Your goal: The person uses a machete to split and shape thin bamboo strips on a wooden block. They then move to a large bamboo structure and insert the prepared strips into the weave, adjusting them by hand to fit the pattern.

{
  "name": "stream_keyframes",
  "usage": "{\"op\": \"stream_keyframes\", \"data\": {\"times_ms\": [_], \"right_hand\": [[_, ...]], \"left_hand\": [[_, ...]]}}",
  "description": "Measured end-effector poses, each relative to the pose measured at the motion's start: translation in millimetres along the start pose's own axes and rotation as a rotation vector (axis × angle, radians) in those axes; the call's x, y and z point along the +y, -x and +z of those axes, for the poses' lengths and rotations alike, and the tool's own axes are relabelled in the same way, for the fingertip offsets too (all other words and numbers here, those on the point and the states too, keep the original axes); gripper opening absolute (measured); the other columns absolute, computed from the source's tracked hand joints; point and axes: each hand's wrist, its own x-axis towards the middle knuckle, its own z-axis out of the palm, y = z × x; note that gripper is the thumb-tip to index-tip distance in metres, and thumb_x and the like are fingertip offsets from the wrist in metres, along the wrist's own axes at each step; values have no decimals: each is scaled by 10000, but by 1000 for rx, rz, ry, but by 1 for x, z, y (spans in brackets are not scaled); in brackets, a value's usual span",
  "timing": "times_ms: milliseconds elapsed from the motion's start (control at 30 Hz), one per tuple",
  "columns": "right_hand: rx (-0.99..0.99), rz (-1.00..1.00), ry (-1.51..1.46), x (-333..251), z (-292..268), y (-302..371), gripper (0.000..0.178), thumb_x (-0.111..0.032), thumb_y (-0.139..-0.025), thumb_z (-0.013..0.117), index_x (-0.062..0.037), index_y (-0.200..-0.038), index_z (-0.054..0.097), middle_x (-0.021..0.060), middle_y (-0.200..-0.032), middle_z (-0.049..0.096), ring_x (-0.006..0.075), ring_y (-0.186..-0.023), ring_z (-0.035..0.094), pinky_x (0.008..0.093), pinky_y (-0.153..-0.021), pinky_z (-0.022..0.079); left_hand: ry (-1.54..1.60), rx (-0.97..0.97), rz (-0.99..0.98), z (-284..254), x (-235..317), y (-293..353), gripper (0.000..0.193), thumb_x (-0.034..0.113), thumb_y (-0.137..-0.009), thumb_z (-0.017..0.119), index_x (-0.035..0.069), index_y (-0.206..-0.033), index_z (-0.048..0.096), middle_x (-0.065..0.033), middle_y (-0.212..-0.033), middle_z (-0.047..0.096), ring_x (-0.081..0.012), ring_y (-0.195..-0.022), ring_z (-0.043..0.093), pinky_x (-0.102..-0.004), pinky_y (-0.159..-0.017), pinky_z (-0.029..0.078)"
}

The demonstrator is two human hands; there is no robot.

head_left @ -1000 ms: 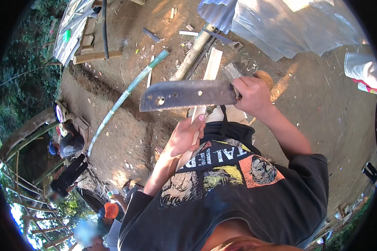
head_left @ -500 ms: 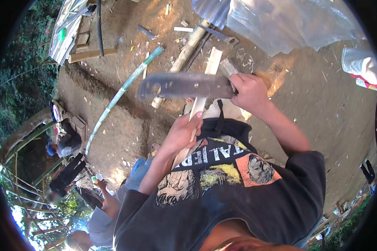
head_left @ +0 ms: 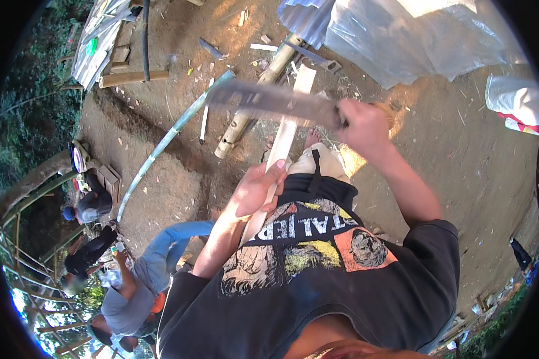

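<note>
My left hand (head_left: 254, 190) is closed round a pale split-bamboo strip (head_left: 283, 142), its thumb lying along the upper face. The strip runs from beside my dark shirt to a point beyond my bare feet. In my right hand (head_left: 367, 129) is the handle of a machete (head_left: 272, 103), mostly hidden by the fingers. The wide dark blade has holes near its far end and is smeared by motion. It points left and lies across the strip in the picture, farther out than my left hand; whether it touches the strip I cannot tell.
Beyond the strip lie a thick bamboo pole (head_left: 226, 141) and a handsaw (head_left: 330, 64). A long green bamboo (head_left: 156, 155) curves along the left. Plastic sheeting (head_left: 395, 45) covers the far right ground. A person in a grey shirt (head_left: 126, 308) bends at lower left, with others behind.
My right hand and the machete have moved slightly farther from my body, and the blade now slants, its far end higher. The person in grey at lower left shows more of the legs.
</note>
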Motion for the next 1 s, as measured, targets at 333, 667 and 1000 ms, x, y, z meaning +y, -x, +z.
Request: {"op": "stream_keyframes", "data": {"times_ms": [333, 667, 1000], "right_hand": [[-11, 470, -48, 46, 3, -4, 263, -237, -795, 811, -23, -902, 701, 151, -778, 717, 344, -674, 709, 435, -619, 558], [1, -108, -82, -42, -25, -15, 381, -142, -603, 864, -51, -845, 584, 99, -713, 579, 317, -643, 628, 422, -567, 483], [61, -178, -14, -7, -1, -18, 280, -179, -693, 822, -63, -836, 611, 118, -764, 661, 330, -694, 678, 426, -597, 519]], "left_hand": [[136, -82, 33, -13, 4, 10, 453, 432, -1108, 473, 78, -827, 501, -36, -690, 468, -87, -451, 383, -232, -393, 310], [25, -65, 65, -4, 16, 16, 470, 443, -1110, 465, 76, -817, 489, -40, -678, 475, -97, -432, 389, -237, -400, 284], [-30, 19, 68, -4, 16, 14, 470, 451, -1097, 502, 57, -843, 533, -21, -695, 489, -74, -456, 389, -248, -409, 317]]}}
